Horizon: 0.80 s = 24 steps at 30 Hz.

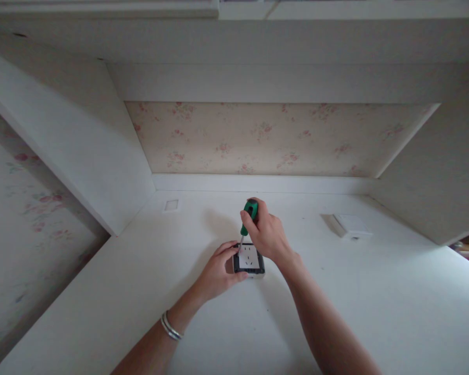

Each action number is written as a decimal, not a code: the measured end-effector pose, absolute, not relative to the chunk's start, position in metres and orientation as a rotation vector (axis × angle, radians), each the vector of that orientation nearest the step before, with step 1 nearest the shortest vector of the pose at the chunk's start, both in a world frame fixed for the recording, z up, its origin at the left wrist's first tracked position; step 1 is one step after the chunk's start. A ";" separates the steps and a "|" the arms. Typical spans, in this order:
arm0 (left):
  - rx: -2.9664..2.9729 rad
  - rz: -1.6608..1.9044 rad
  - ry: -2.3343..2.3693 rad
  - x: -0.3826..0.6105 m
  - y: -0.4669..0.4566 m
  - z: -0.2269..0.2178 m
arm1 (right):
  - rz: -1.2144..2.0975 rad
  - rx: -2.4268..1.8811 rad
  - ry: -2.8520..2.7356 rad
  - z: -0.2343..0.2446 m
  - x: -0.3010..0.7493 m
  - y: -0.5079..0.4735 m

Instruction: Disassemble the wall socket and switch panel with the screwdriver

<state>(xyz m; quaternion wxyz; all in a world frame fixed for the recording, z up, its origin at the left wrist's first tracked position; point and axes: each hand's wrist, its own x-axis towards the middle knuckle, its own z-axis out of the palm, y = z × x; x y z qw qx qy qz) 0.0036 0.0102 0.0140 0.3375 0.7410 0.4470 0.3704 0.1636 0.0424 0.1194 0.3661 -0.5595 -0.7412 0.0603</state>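
Pale square [171, 205]: toward 10 o'clock from the socket [249, 257], a thin frame-like outline on the white surface [352, 312]; too faint to tell whether it holds anything.
Left hand [217, 273]: at the socket's 8 o'clock, half curled, thumb along the near edge, fingers at the far left corner, gripping it.
Socket: on the white surface, its slotted white face ringed by a dark frame over a pale base; the inside is hidden. Probably light, stiff, smooth plastic, apt to skid; the thin frame may crack if pried. Best held by its outer sides.
Screwdriver [249, 211]: tip down at the face's 10 o'clock edge; likely rigid, grippiest at the green handle.
Right hand [269, 232]: toward 1 o'clock, closed round that handle.
White box [352, 225]: toward 2 o'clock, apart from both hands; contents not visible.
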 end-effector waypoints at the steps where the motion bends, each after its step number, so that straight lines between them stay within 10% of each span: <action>1: 1.927 0.968 1.161 0.004 0.010 0.014 | 0.163 -1.402 -1.928 0.120 0.164 0.041; 24: 1.892 0.967 1.130 0.003 0.011 0.013 | 0.283 -1.184 -1.868 0.108 0.163 0.047</action>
